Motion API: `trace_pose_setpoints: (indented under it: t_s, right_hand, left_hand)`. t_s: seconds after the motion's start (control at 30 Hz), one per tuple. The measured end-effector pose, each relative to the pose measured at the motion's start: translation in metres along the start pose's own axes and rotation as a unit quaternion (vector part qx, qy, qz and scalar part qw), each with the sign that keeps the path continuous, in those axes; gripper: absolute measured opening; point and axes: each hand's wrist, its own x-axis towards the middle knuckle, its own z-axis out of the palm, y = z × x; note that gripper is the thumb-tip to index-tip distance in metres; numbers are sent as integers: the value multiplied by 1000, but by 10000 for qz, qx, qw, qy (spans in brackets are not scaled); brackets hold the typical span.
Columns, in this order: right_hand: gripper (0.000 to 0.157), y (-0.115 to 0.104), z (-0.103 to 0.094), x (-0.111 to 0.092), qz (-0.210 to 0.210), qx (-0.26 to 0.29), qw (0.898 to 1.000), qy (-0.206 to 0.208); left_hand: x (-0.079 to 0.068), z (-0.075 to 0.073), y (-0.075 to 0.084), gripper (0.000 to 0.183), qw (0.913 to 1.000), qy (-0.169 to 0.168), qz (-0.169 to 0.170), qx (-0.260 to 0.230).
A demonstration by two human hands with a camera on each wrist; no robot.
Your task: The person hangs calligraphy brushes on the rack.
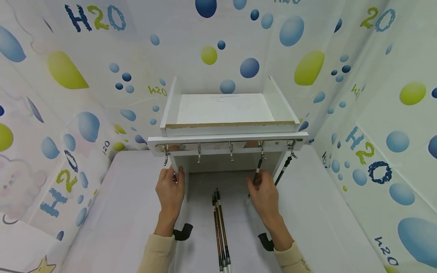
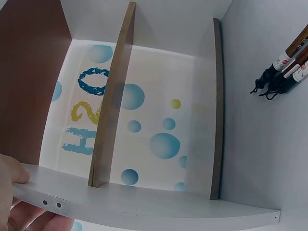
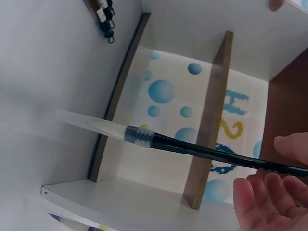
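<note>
A white wooden shelf [image 1: 227,137] stands on the table, with a row of metal hooks [image 1: 231,151] along its front. My left hand [image 1: 172,191] grips the edge of its left side panel [image 2: 144,207], thumb inside and fingers outside. With my right hand [image 1: 265,197] I hold the black handle of a calligraphy brush [image 3: 178,145], whose top is at a hook and whose pale tip points down. The handle runs between thumb and fingertips in the right wrist view. A second calligraphy brush [image 1: 284,170] hangs from the far right hook.
Several calligraphy brushes [image 1: 220,227] lie together on the white table [image 1: 112,212] between my forearms, loop ends toward the shelf. A wooden-edged board [image 2: 113,96] crosses the shelf's inside. Patterned white sheeting [image 1: 368,113] surrounds the table at the back and sides.
</note>
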Motion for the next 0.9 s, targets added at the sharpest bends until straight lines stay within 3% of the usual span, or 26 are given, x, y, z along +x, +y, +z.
trace_pose_setpoints:
  t_s: [0.33, 0.57, 0.7, 0.9]
  right_hand:
    - [60, -11, -14, -13, 184, 144, 9996, 172]
    - [66, -18, -15, -35, -3, 338, 9991, 265]
    - [62, -23, -11, -49, 133, 497, 9987, -70]
    - [61, -29, -4, -64, 949, 706, 9880, -996]
  left_hand:
    - [0, 0, 0, 21, 10000, -14, -7, 62]
    - [1, 0, 0, 19, 10000, 5, -3, 79]
    - [0, 0, -1, 20, 10000, 2, -5, 60]
    - [0, 0, -1, 22, 10000, -48, -40, -4]
